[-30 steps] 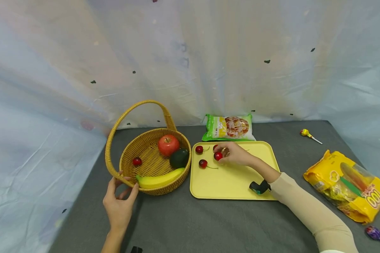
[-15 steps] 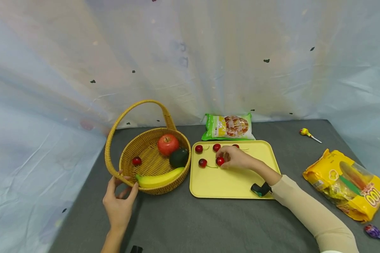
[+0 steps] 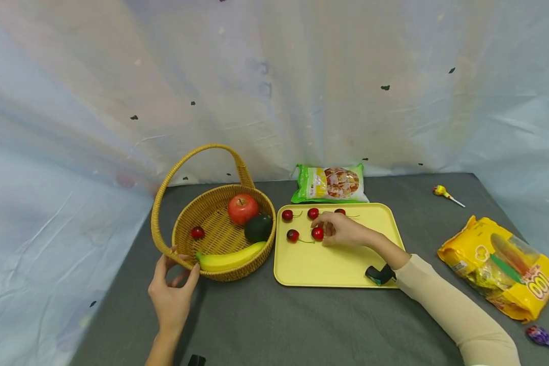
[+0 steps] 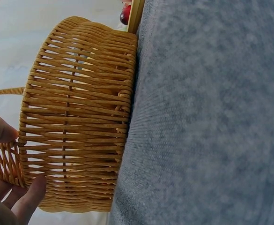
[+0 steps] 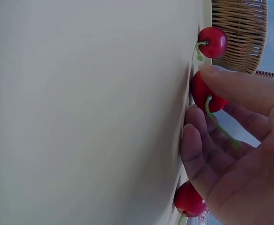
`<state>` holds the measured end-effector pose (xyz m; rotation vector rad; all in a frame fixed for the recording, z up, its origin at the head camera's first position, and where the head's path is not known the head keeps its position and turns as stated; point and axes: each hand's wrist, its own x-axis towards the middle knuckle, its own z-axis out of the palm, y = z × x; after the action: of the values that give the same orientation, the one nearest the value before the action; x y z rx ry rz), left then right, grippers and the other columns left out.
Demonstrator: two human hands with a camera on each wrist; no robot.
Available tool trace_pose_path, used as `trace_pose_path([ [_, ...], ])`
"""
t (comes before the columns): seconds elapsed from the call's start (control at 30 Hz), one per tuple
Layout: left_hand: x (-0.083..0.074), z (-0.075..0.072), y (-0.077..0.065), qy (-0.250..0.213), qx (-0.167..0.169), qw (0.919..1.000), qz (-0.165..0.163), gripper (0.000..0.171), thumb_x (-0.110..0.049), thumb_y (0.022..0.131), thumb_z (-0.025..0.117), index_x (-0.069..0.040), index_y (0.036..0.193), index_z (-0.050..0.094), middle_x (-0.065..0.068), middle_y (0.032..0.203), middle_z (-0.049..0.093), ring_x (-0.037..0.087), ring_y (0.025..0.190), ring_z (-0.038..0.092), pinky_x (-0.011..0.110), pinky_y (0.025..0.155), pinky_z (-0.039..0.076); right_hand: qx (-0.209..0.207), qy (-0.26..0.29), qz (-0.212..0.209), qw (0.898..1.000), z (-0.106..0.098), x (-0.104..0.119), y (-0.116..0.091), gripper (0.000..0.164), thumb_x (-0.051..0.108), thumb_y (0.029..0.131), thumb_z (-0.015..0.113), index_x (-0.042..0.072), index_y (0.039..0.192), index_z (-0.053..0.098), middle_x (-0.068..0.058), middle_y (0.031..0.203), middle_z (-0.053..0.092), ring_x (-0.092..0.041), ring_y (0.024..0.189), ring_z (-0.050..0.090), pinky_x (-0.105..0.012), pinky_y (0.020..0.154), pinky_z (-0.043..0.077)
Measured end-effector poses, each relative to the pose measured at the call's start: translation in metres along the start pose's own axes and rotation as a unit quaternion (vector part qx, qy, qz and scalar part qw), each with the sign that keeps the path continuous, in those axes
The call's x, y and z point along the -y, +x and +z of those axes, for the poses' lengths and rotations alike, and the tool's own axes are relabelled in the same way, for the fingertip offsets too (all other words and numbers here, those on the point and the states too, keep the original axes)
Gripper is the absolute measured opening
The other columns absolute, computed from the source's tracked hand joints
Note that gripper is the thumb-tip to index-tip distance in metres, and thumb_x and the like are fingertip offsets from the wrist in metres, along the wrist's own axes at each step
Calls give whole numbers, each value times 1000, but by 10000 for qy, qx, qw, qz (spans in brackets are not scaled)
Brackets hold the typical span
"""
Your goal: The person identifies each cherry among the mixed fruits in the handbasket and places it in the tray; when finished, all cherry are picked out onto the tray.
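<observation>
At the left, a wicker basket (image 3: 183, 231) holds a red apple (image 3: 243, 209), a dark green avocado-like fruit (image 3: 258, 228), a banana (image 3: 231, 258) and one cherry (image 3: 197, 233). My left hand (image 3: 171, 300) grips its near rim at the foot of the handle, thumb and fingers on either side in the left wrist view. My right hand (image 3: 345, 230) is low over the yellow tray (image 3: 320, 272), thumb and fingers curled about a cherry (image 5: 202, 91) whose green stem points toward the palm. Several other cherries (image 3: 293, 235) lie around it on the tray.
Behind the tray lies a green and white food packet (image 3: 334, 184). To the right are a yellow candy bag (image 3: 503, 269), a yellow lollipop (image 3: 440, 191) and a purple lollipop (image 3: 541, 336). A printed curtain (image 3: 274, 91) hangs along the back edge of the grey table (image 3: 274, 325).
My right hand has come slightly nearer with the cherry, to the front row on the tray, then stayed almost still. The left hand and the basket have not moved.
</observation>
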<state>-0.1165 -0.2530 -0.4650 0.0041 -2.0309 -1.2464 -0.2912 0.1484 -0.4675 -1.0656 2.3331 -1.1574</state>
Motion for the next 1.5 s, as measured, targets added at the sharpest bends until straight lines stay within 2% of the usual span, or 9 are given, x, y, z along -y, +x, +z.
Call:
trace_pose_path([
  [0.47,2,0,1,11,11,10000,43,63,9,79,77,-7,137,58,17,110,63,14,105,60,16,72,59,39,-132,11,9999,-3,2,0,42,-2,84,77,0,124,64,-10,104,60,-19,78,55,-28,66,51],
  [0.7,3,2,0,72,-66,9999,33,65,14,76,79,0,136,58,18,109,64,14,104,59,15,70,58,62,-56,-3,10000,-2,-1,-2,42,-1,84,77,-1,124,64,-11,109,60,-18,77,54,-28,66,51],
  [0.83,1,2,-1,-22,-58,10000,-38,62,12,77,78,0,135,58,17,107,64,18,103,60,15,70,58,98,-304,-56,9995,-7,3,-1,41,-1,85,77,-1,124,64,-11,106,60,-19,79,55,-28,67,51],
  [0.97,-1,1,0,-76,-24,9999,-101,59,9,80,78,-3,135,59,13,106,64,18,104,60,16,71,59,104,-658,-95,9977,-18,12,5,39,-1,86,74,-2,123,65,-15,109,61,-19,72,54,-28,63,49],
  [1.07,-1,1,1,-67,-8,9999,-82,58,9,80,77,0,135,58,11,106,64,20,104,60,16,71,59,112,-934,-288,9951,-25,25,16,36,2,87,75,-4,121,66,-18,110,62,-18,68,51,-29,62,47],
  [1.17,-2,0,2,-89,-1,9999,-71,57,9,80,77,5,134,57,11,107,64,21,103,60,17,71,59,176,-1092,-435,9929,-27,41,33,35,6,89,75,-3,121,66,-20,111,63,-20,72,51,-31,66,46],
  [1.37,0,1,2,-14,-35,10000,-74,57,12,79,77,6,133,57,13,105,64,23,103,60,16,71,59,504,-480,-1045,9921,-13,77,85,34,9,93,71,-2,124,64,-18,112,63,-25,86,60,-32,72,55],
  [1.5,1,1,1,0,-19,10000,-15,58,10,79,77,6,134,57,16,105,64,20,105,61,17,72,59,776,-270,-1339,9876,4,106,127,35,10,95,69,-3,126,63,-18,119,64,-22,95,64,-29,81,56],
])
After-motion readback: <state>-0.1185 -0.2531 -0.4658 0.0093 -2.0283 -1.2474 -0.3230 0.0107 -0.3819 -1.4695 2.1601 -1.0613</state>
